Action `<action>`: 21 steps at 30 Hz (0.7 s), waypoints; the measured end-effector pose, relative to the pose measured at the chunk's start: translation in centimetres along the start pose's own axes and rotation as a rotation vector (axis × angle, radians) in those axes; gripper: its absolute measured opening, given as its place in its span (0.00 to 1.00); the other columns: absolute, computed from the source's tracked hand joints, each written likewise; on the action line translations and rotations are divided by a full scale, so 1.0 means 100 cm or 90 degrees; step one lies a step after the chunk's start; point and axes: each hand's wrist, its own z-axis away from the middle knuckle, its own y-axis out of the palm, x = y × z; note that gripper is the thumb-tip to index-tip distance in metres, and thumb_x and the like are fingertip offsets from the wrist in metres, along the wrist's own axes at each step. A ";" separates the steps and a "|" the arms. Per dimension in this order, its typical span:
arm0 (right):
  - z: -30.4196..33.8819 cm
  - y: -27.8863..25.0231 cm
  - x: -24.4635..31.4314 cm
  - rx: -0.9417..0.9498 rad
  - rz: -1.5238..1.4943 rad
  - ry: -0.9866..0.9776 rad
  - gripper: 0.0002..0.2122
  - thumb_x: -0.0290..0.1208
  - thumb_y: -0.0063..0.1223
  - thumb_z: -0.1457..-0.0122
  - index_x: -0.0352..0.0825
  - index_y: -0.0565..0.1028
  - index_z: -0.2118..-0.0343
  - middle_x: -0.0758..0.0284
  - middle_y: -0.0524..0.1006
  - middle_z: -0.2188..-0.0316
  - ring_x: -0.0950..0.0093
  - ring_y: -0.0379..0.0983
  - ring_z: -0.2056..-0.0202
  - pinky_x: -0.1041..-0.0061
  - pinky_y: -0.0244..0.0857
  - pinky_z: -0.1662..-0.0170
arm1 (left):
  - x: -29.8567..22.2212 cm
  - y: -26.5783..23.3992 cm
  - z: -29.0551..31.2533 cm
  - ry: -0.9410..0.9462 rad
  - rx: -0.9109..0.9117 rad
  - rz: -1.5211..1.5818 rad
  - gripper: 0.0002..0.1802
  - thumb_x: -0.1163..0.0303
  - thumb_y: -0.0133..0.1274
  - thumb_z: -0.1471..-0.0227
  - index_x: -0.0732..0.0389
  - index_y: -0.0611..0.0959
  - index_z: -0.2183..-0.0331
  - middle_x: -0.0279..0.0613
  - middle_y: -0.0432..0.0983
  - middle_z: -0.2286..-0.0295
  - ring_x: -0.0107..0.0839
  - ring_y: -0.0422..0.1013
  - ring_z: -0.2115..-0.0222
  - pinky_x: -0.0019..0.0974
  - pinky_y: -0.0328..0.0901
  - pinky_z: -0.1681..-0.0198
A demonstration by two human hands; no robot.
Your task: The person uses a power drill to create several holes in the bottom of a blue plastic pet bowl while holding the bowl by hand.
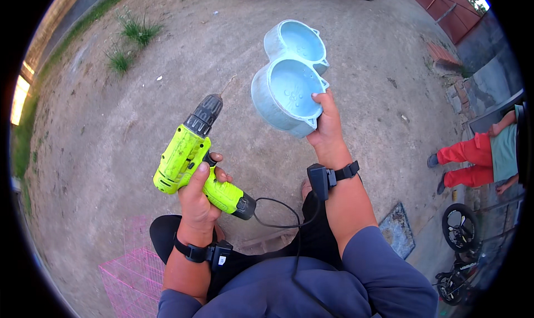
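My left hand (pixel 199 193) is wrapped round the grip of a lime-green cordless drill (pixel 181 158) with a black chuck. A thin bit (pixel 228 85) sticks out of the chuck, pointing up and toward the right. In my right hand (pixel 327 120) is a light-blue double pet bowl (pixel 271 107), gripped by the rim of its nearer half with the thumb over the edge. Both halves face up toward me, and small round marks show on the floor of the nearer one. The bit is to the left of the bowl, apart from it.
A pink wire cage (pixel 136 273) stands at lower left. On the right are a person in red trousers (pixel 470 165), a motorcycle (pixel 459 229) and a stained flat slab (pixel 397 230). Bricks (pixel 443 56) lie farther off. A black cable (pixel 283 224) hangs across my lap.
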 end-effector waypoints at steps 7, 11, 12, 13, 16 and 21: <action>-0.004 -0.004 -0.001 -0.008 -0.064 0.097 0.26 0.34 0.49 0.46 0.32 0.63 0.43 0.57 0.71 0.49 0.60 0.71 0.50 0.56 0.67 0.48 | -0.003 0.000 -0.001 -0.009 0.013 0.036 0.23 0.72 0.55 0.46 0.62 0.71 0.48 0.47 0.74 0.62 0.30 0.74 0.74 0.38 0.73 0.68; 0.000 0.003 0.002 -0.010 -0.076 0.128 0.27 0.35 0.49 0.46 0.32 0.63 0.43 0.56 0.72 0.49 0.60 0.72 0.52 0.55 0.68 0.49 | -0.002 -0.002 0.000 0.001 0.036 0.028 0.24 0.73 0.55 0.47 0.63 0.71 0.48 0.48 0.74 0.62 0.31 0.74 0.74 0.39 0.74 0.68; 0.000 0.004 0.001 -0.011 -0.075 0.130 0.27 0.35 0.48 0.46 0.32 0.63 0.43 0.56 0.72 0.49 0.60 0.72 0.52 0.55 0.68 0.49 | -0.003 -0.002 0.000 0.000 0.043 0.027 0.24 0.73 0.55 0.47 0.63 0.71 0.48 0.49 0.74 0.62 0.31 0.74 0.74 0.39 0.74 0.68; 0.000 0.004 0.001 -0.012 -0.074 0.130 0.27 0.35 0.48 0.46 0.31 0.63 0.43 0.55 0.72 0.49 0.60 0.72 0.52 0.55 0.68 0.49 | -0.004 -0.001 0.001 -0.002 0.050 0.026 0.24 0.74 0.55 0.47 0.64 0.71 0.48 0.49 0.74 0.62 0.32 0.74 0.74 0.39 0.74 0.68; -0.003 0.002 0.000 -0.010 -0.074 0.139 0.27 0.35 0.47 0.46 0.31 0.63 0.43 0.55 0.72 0.49 0.59 0.72 0.52 0.55 0.69 0.50 | -0.005 0.002 0.003 -0.013 0.064 0.027 0.24 0.75 0.55 0.48 0.64 0.71 0.48 0.50 0.74 0.62 0.33 0.75 0.74 0.39 0.74 0.68; -0.002 0.007 0.001 -0.058 -0.016 0.172 0.27 0.33 0.44 0.46 0.29 0.61 0.43 0.52 0.70 0.49 0.58 0.72 0.52 0.54 0.70 0.50 | -0.003 0.004 0.004 -0.022 0.093 0.004 0.23 0.76 0.54 0.48 0.65 0.72 0.49 0.50 0.75 0.62 0.33 0.75 0.73 0.38 0.74 0.67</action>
